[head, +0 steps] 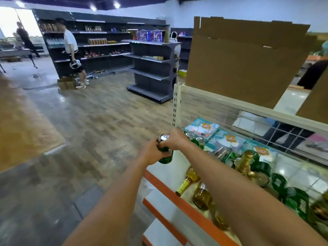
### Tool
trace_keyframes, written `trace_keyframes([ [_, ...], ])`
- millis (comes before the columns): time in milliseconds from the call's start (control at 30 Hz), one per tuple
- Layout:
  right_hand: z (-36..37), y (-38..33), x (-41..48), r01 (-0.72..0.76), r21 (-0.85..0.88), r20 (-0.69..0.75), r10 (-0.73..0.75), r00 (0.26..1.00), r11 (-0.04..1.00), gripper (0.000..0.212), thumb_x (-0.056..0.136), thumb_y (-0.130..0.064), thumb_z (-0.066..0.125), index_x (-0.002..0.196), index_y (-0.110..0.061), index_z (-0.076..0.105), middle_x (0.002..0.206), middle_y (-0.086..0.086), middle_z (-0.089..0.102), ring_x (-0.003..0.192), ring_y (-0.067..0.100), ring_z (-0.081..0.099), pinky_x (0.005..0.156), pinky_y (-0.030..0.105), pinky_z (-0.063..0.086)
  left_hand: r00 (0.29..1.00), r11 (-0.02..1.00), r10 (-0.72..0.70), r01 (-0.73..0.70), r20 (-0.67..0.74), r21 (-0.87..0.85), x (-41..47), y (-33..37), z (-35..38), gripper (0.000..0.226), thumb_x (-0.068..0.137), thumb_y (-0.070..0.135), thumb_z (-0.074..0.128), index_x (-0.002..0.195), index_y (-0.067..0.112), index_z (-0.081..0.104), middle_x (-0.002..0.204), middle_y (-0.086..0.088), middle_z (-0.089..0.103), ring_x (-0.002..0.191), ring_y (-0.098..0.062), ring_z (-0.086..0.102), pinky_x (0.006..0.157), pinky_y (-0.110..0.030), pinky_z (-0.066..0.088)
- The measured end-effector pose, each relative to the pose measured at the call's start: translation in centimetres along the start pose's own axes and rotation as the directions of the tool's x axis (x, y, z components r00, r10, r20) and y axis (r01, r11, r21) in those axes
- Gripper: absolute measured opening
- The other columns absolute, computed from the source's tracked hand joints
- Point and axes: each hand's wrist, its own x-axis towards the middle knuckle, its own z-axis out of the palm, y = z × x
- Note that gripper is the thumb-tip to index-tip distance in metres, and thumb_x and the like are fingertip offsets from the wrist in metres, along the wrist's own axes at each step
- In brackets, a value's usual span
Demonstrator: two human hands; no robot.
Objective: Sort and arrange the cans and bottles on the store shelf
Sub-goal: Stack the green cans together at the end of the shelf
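Note:
A green can with a silver top stands at the left end of the white shelf. My left hand grips its side, and my right hand holds it near the top. Two more green cans stand upright just behind, close to the mesh back. Further right on the shelf lie gold-foiled bottles and several green cans in a jumble. A yellow bottle lies tilted under my right forearm.
Pale blue packets lie behind the wire mesh. Cardboard boxes sit on the top of the shelf unit. An orange-edged lower shelf juts out below. A person stands by dark shelving across the wood floor.

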Motion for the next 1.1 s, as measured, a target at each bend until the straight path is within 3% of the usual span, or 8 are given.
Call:
trace_keyframes([
  [100,-1.4,1.4,3.9,-0.014,-0.024,0.045,0.016,0.999,1.0,0.043,0.067,-0.037,0.083,0.091,-0.008,0.062,0.088,0.011,0.065,0.076,0.024,0.062,0.057,0.03,0.045,1.0,0.999,0.0,0.0,0.005,-0.046,3.5,0.8,0.9,0.036,0.067,0.039,0.082,0.095,0.025,0.064,0.083,0.011,0.065,0.08,-0.008,0.063,0.058,-0.02,0.043],
  [200,-3.4,2.8,7.4,-0.033,0.02,0.114,0.031,0.993,0.999,0.039,0.076,-0.046,0.077,0.084,-0.01,0.061,0.082,0.011,0.063,0.065,0.022,0.056,0.054,0.028,0.041,0.999,0.999,0.003,-0.001,0.032,-0.052,7.0,1.2,1.6,0.043,0.067,0.034,0.086,0.101,0.021,0.063,0.088,0.007,0.066,0.082,-0.009,0.063,0.06,-0.019,0.045],
  [300,-5.1,4.5,10.1,-0.034,0.115,0.032,0.03,0.999,0.993,0.028,0.089,-0.041,0.065,0.076,-0.017,0.058,0.076,0.006,0.057,0.07,0.022,0.051,0.06,0.027,0.039,0.996,0.998,-0.032,0.037,0.08,-0.056,10.1,0.6,2.6,0.045,0.065,0.033,0.085,0.101,0.022,0.062,0.091,0.008,0.066,0.083,-0.009,0.062,0.062,-0.02,0.045],
  [400,-5.7,6.9,11.8,-0.091,0.108,-0.032,0.094,0.995,0.99,0.037,0.093,-0.037,0.06,0.064,-0.026,0.041,0.065,-0.004,0.038,0.063,0.017,0.042,0.055,0.027,0.032,0.993,0.997,-0.051,0.056,0.104,-0.044,13.1,-0.9,4.7,0.058,0.054,0.041,0.082,0.107,0.024,0.063,0.097,0.006,0.07,0.09,-0.012,0.065,0.075,-0.03,0.055],
  [533,-4.4,10.2,13.9,-0.237,0.057,-0.038,0.239,0.97,0.97,0.036,0.09,-0.044,0.062,0.078,-0.012,0.049,0.073,0.006,0.046,0.075,0.026,0.05,0.053,0.029,0.032,0.986,0.998,-0.044,0.05,0.163,-0.031,15.5,-2.0,6.8,0.036,0.063,0.028,0.085,0.089,0.022,0.061,0.085,0.001,0.068,0.078,-0.016,0.064,0.064,-0.026,0.05],
  [700,-3.3,12.0,14.3,-0.298,0.077,-0.06,0.303,0.951,0.951,0.028,0.092,-0.041,0.061,0.104,-0.016,0.057,0.075,0.002,0.05,0.07,0.018,0.05,0.05,0.026,0.03,0.971,0.997,-0.067,0.072,0.229,-0.012,18.8,-3.8,8.9,0.059,0.048,0.042,0.083,0.096,0.021,0.057,0.09,0.002,0.067,0.081,-0.016,0.065,0.072,-0.034,0.056],
  [933,-1.4,12.5,14.5,-0.388,0.114,-0.06,0.396,0.916,0.915,0.033,0.096,-0.037,0.059,0.11,-0.008,0.063,0.103,0.01,0.063,0.083,0.021,0.056,0.064,0.029,0.04,0.972,0.998,-0.035,0.046,0.231,-0.042,21.3,-4.4,10.0,0.046,0.062,0.027,0.087,0.095,0.013,0.058,0.088,-0.001,0.065,0.079,-0.02,0.062,0.065,-0.028,0.047],
  [1100,-0.5,12.1,14.6,-0.385,0.168,-0.078,0.402,0.912,0.908,0.028,0.098,-0.038,0.055,0.087,-0.013,0.061,0.086,0.004,0.059,0.087,0.025,0.056,0.063,0.03,0.039,0.975,0.996,0.018,0.001,0.221,-0.089,22.6,-5.1,11.1,0.051,0.063,0.029,0.084,0.104,0.013,0.058,0.092,0.0,0.066,0.085,-0.02,0.064,0.062,-0.026,0.045],
])
